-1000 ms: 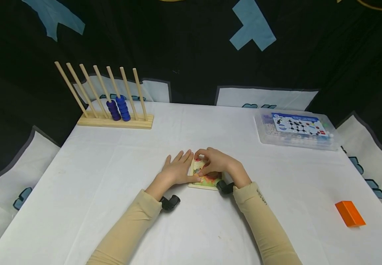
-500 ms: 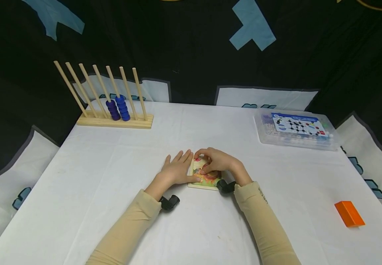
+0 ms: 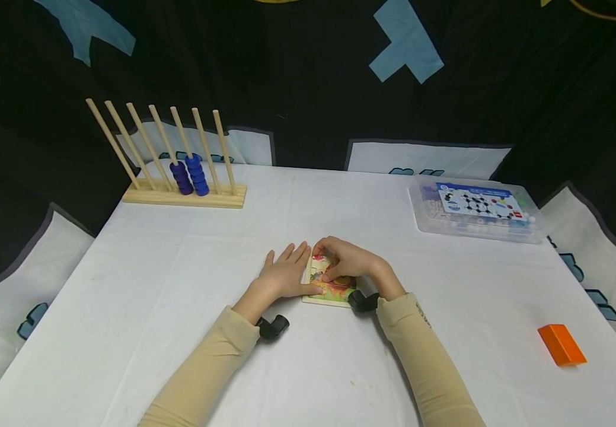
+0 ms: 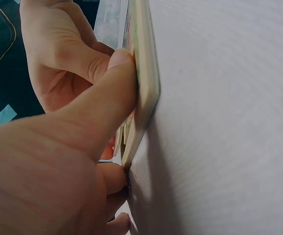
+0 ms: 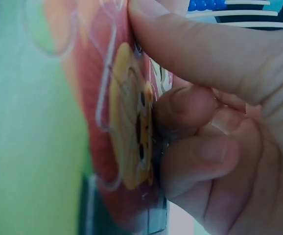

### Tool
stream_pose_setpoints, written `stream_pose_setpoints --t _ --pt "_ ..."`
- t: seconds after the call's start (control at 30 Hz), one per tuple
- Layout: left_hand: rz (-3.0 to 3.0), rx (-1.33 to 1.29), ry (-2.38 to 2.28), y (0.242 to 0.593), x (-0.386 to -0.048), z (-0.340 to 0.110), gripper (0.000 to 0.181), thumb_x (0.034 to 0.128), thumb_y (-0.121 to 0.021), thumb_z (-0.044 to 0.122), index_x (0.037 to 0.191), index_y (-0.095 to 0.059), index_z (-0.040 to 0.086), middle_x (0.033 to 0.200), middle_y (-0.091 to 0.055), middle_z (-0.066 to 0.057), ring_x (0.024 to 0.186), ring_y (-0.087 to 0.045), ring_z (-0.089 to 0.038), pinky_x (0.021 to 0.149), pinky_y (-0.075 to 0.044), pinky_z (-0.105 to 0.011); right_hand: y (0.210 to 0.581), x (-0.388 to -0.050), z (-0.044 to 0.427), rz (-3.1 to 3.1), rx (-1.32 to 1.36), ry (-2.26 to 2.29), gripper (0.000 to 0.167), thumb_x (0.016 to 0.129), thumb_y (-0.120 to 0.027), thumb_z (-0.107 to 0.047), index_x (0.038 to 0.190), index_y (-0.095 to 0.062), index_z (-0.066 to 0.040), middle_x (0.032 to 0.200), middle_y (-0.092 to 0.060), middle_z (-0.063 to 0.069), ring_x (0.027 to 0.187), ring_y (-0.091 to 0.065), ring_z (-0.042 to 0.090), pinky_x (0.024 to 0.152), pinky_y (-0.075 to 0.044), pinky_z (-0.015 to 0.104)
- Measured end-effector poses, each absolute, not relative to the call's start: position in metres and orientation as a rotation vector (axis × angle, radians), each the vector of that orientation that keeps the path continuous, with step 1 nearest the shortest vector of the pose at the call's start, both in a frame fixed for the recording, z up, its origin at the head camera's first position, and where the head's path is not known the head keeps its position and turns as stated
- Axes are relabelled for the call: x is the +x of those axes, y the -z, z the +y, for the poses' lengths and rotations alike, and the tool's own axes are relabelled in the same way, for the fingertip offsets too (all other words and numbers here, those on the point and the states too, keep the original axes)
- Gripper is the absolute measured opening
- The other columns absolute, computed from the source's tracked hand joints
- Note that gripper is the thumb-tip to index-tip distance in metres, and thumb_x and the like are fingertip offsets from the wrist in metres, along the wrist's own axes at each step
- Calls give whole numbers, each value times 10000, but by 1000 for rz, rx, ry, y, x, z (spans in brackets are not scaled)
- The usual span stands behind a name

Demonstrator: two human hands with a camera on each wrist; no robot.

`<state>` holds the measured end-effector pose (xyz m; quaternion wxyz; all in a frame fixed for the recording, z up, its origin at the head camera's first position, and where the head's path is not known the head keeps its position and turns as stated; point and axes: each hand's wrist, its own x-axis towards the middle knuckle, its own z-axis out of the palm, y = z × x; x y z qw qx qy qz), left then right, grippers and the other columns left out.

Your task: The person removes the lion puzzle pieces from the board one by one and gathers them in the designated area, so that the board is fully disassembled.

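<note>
A small wooden jigsaw puzzle (image 3: 331, 293) with a colourful picture lies in a pale frame on the white table, between both hands. My left hand (image 3: 283, 279) lies beside its left edge with fingers stretched out, and the thumb rests on the lower part of the puzzle. Over the right side arches my right hand (image 3: 354, 261), with bent fingers; thumb and index finger pinch at a puzzle piece near the upper left. Close up in the right wrist view, the thumb touches the picture surface (image 5: 92, 88) and the other fingers curl in. The hand covers much of the upper right of the puzzle.
At the back left stands a wooden peg abacus (image 3: 185, 198) with purple and blue beads on two rods. A clear plastic case (image 3: 475, 228) with a printed label sits at the back right. An orange block (image 3: 562, 345) lies near the right edge.
Hardly anything differs: both hands stay at the puzzle, and the right thumb and fingers shift only slightly. The whole head view drifts a little.
</note>
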<state>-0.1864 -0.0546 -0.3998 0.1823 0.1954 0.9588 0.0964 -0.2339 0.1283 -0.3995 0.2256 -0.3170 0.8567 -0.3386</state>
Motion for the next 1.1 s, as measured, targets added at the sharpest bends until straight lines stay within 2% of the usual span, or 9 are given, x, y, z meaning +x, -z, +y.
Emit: stream_pose_setpoints --t 0.1,0.2,0.37,0.53,0.67,0.83,1.1 --pt "2702 549 -272 400 -187 -54 955 790 -514 637 1460 -112 88 1508 -56 -48 1360 -54 -280 1020 -57 -577 400 -234 129 2343 -877 956 469 747 -742 -85 1138 -491 -25 1066 -477 95 614 -448 138 576 -408 246" --pt "2702 548 -271 400 -187 -54 955 788 -511 643 1459 -120 88 1508 -50 -49 1360 -48 -281 1019 -55 -579 400 -234 129 2307 -874 982 506 763 -726 -77 1197 -468 -43 1052 -474 101 572 -440 142 526 -397 248" --pt "2704 552 -268 400 -186 -54 949 785 -507 650 1457 -145 87 1508 -39 -51 1360 -45 -284 1017 -55 -582 400 -234 132 2306 -897 960 533 830 -641 -48 1323 -447 -103 1164 -454 106 677 -469 161 592 -424 258" --pt "2706 554 -279 401 -186 -55 959 786 -510 646 1457 -125 79 1507 -51 -49 1360 -45 -279 1020 -49 -577 399 -235 133 2381 -901 934 433 838 -570 19 1258 -540 -83 1166 -479 104 726 -453 173 630 -422 266" --pt "2708 550 -278 401 -187 -55 968 784 -514 646 1457 -118 76 1507 -60 -52 1360 -51 -279 1020 -53 -577 398 -235 130 2440 -887 890 403 828 -588 23 1215 -573 -89 1107 -481 106 767 -446 192 663 -424 281" --pt "2714 551 -285 400 -187 -54 968 780 -524 643 1457 -128 76 1506 -74 -58 1359 -65 -285 1017 -61 -581 398 -235 127 2522 -840 833 350 825 -635 -9 1158 -589 -107 1077 -472 95 879 -474 202 765 -441 306" --pt "2712 548 -288 401 -187 -54 969 781 -528 639 1456 -125 73 1506 -74 -60 1359 -64 -281 1021 -58 -574 397 -237 128 2559 -798 838 278 800 -683 -51 1064 -607 -89 880 -550 24 779 -484 172 688 -439 283"
